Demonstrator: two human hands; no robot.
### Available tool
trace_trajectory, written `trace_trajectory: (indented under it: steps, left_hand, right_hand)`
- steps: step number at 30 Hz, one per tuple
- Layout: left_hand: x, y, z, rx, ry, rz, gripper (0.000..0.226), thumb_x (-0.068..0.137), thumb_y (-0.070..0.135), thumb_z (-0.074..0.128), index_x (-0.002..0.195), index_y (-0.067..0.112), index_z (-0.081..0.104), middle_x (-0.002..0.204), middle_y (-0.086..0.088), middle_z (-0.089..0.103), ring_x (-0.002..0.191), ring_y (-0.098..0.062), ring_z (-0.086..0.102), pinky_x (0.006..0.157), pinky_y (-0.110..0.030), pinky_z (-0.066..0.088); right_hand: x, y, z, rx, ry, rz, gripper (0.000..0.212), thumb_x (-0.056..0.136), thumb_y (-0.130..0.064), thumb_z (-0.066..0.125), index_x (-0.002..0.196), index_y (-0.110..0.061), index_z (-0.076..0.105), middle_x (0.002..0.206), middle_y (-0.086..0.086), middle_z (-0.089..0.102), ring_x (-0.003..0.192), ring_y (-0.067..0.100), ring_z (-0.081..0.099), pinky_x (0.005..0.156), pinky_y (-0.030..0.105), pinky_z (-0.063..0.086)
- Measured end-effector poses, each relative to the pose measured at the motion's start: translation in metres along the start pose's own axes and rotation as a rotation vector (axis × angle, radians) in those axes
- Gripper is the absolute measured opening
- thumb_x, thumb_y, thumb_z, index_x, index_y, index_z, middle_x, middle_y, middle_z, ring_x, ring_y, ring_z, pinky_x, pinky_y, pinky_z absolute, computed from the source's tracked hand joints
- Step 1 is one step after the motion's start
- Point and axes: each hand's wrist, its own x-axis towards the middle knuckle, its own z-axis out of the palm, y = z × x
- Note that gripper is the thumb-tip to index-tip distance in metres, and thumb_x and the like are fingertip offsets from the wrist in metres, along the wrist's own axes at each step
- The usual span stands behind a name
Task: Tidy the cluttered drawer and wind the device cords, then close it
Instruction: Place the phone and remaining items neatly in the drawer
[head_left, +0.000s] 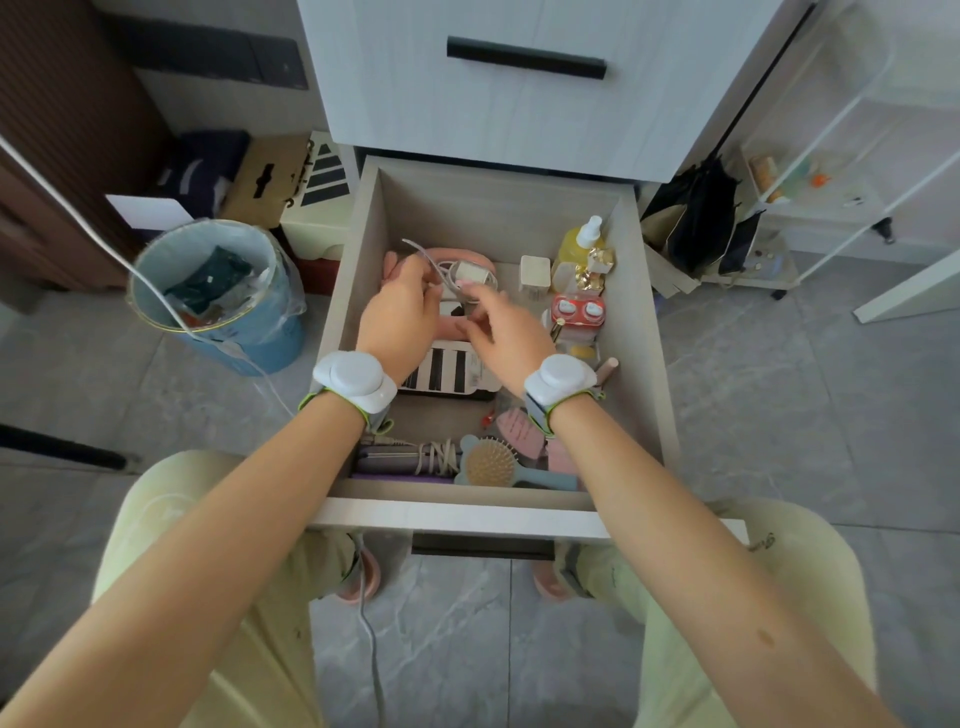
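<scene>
Your pulled-out pale wooden drawer (358, 249) stands open. Over its back half your left hand (400, 312) pinches the thin grey cord (434, 265). Your right hand (501, 325) pinches that cord's loop beside the small white charger block (470, 271).

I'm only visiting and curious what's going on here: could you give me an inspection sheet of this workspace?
Surface: drawer open, its floor crowded.
Job's things: cord looped over the drawer's back; curling iron at the front, its cord wound.
Clutter: brush, yellow bottle, red case, striped card.
Fingers: left hand and right hand both hold the cord.
Cables: white cable runs across the bin towards the floor.
Surroundings: blue bin at left, black bag at right, tiled floor.
</scene>
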Motion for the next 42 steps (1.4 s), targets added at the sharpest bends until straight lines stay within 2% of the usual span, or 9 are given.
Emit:
trace_trajectory:
  steps: [4,6,9,13,17,23,27,33,42]
  left_hand:
    - [-0.001,-0.002,0.004,0.093,-0.12,0.004,0.02,0.093,0.012,0.045,0.109,0.004,0.052,0.09,-0.017,0.067,0.086,-0.034,0.061,0.074,-0.04,0.049]
    - [-0.002,-0.004,0.007,0.121,-0.172,0.014,0.019,0.091,0.013,0.047,0.107,0.006,0.055,0.087,-0.013,0.068,0.084,-0.033,0.062,0.074,-0.04,0.051]
    - [-0.002,-0.009,0.01,0.127,-0.215,0.037,0.017,0.088,0.015,0.054,0.101,0.008,0.062,0.088,-0.007,0.064,0.083,-0.03,0.061,0.074,-0.037,0.052]
    - [-0.002,-0.013,0.012,0.198,-0.276,0.009,0.02,0.09,0.017,0.053,0.102,0.005,0.064,0.106,-0.014,0.057,0.093,-0.031,0.058,0.082,-0.042,0.05]
    - [-0.002,-0.008,0.009,0.263,-0.137,0.007,0.025,0.09,0.007,0.044,0.111,0.005,0.058,0.119,-0.018,0.053,0.114,-0.034,0.048,0.089,-0.046,0.045]
    - [-0.001,-0.006,0.003,0.177,-0.01,-0.032,0.027,0.085,0.001,0.044,0.106,0.005,0.06,0.127,-0.018,0.051,0.124,-0.034,0.044,0.089,-0.047,0.045]
    - [0.0,-0.008,0.003,0.163,0.007,-0.029,0.026,0.084,0.001,0.044,0.104,0.005,0.061,0.126,-0.018,0.052,0.122,-0.032,0.047,0.088,-0.046,0.046]
    - [0.001,-0.009,0.004,0.139,0.007,-0.037,0.026,0.084,0.0,0.044,0.103,0.004,0.061,0.13,-0.016,0.051,0.131,-0.028,0.041,0.089,-0.043,0.045]
    - [-0.001,-0.01,0.004,0.122,-0.043,-0.021,0.022,0.088,0.007,0.043,0.096,0.007,0.063,0.102,-0.014,0.061,0.088,-0.032,0.059,0.077,-0.042,0.05]
  right_hand:
    - [0.003,0.005,0.002,-0.119,-0.046,0.077,0.025,0.095,-0.032,0.048,0.113,-0.02,0.06,0.099,0.008,0.067,0.088,0.028,0.064,0.067,0.03,0.044]
    - [0.0,0.003,-0.003,-0.17,-0.115,0.072,0.021,0.094,-0.032,0.049,0.098,-0.019,0.065,0.082,0.005,0.063,0.074,0.026,0.06,0.059,0.027,0.039]
    - [-0.005,-0.001,-0.004,-0.193,-0.142,0.119,0.038,0.092,-0.025,0.051,0.056,-0.021,0.043,0.053,-0.002,0.043,0.051,0.019,0.046,0.049,0.024,0.027]
    - [-0.002,-0.003,0.003,-0.125,-0.224,0.218,0.048,0.092,-0.019,0.052,0.047,-0.015,0.034,0.049,0.001,0.037,0.049,0.02,0.038,0.051,0.025,0.026]
    - [-0.004,0.001,0.001,-0.187,-0.36,0.188,0.028,0.091,-0.021,0.051,0.076,-0.011,0.071,0.074,0.009,0.065,0.072,0.03,0.06,0.059,0.026,0.037]
    - [-0.012,-0.005,0.026,-0.359,-0.535,0.093,0.024,0.091,-0.019,0.05,0.101,-0.011,0.07,0.102,0.008,0.068,0.09,0.027,0.063,0.065,0.028,0.041]
    - [-0.015,-0.001,0.04,-0.36,-0.63,0.076,0.023,0.089,-0.02,0.049,0.085,-0.01,0.069,0.076,0.002,0.059,0.067,0.022,0.054,0.057,0.022,0.036]
    - [-0.017,-0.002,0.045,-0.338,-0.68,0.127,0.021,0.088,-0.019,0.048,0.073,-0.01,0.06,0.073,0.003,0.055,0.065,0.022,0.051,0.059,0.023,0.036]
    - [-0.008,0.001,0.022,-0.237,-0.684,0.169,0.023,0.086,-0.016,0.054,0.095,-0.001,0.07,0.087,0.012,0.068,0.074,0.027,0.061,0.062,0.025,0.043]
